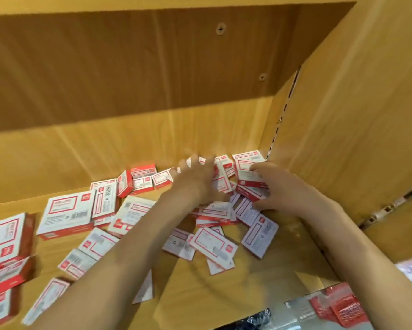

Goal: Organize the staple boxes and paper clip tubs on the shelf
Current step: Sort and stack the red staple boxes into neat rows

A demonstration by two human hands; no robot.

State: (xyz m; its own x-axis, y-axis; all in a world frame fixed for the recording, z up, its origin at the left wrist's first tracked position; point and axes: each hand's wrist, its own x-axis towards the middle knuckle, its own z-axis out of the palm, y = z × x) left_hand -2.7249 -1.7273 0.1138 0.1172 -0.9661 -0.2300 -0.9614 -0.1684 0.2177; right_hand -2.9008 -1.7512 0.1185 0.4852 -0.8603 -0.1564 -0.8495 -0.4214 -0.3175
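Early on: staple boxes (68, 214) lie scattered across shelf (224, 294). Right hand (281, 189) grips small stack (250, 175) near shelf's back-right corner; left hand (197, 179) splayed flat on boxes beside it. No tubs seen.

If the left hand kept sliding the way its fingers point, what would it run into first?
Most likely the small staple boxes heaped just past the left hand, which is blurred but appears to be touching some already; behind them stands the shelf's back panel. Depth is unclear.

left hand (197, 179) fingers: motion-blurred | staple boxes (0, 246) at left: cut by edge
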